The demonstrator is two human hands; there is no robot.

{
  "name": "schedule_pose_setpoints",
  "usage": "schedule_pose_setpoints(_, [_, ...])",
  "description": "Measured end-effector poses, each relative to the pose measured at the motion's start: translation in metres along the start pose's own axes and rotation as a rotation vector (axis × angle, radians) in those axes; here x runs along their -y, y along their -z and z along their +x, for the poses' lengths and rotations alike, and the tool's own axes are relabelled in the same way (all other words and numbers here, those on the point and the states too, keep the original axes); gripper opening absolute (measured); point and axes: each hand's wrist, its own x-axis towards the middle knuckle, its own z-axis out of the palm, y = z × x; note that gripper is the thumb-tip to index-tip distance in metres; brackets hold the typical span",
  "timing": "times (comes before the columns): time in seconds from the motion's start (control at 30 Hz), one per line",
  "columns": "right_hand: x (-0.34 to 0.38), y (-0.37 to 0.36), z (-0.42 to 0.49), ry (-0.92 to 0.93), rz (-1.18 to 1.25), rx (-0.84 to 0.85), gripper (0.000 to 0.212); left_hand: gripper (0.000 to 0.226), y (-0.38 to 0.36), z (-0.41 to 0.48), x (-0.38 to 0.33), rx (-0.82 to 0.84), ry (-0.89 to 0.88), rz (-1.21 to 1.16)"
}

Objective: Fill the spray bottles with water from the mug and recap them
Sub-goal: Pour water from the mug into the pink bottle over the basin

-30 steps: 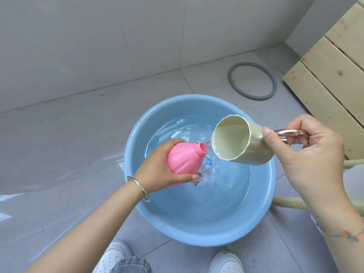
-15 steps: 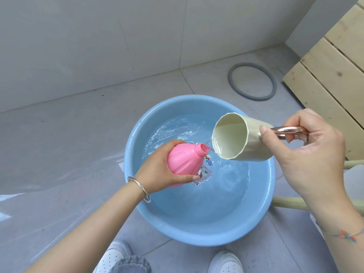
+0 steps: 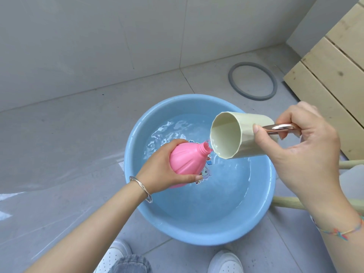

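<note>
My left hand [image 3: 161, 168] grips a pink spray bottle [image 3: 187, 158] with no cap, tilted so its open neck points up and right over the blue basin [image 3: 137, 131]. My right hand [image 3: 303, 150] holds the cream mug [image 3: 236, 134] by its shiny metal handle, thumb pressed on the mug's wall. The mug is tipped toward me, its lip just at the bottle's mouth, and a little water splashes there. The basin holds water.
A grey rubber ring [image 3: 253, 80] lies on the tiled floor behind the basin. Pale wooden slats [image 3: 331, 62] stand at the right. Wooden rods [image 3: 285, 201] lie right of the basin. My white shoes [image 3: 224, 261] are at the bottom edge.
The mug has tipped further and shifted slightly up. The bottle's neck has turned more upward to meet the mug's lip, and water now splashes at its mouth.
</note>
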Motion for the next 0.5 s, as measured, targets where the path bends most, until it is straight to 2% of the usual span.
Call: schedule_pose_setpoints(0.5, [0.0095,-0.0034,0.0003,0.121,-0.096,0.007,0.03,0.078,-0.0014,-0.0019,-0.002,-0.012,0.021,0.004])
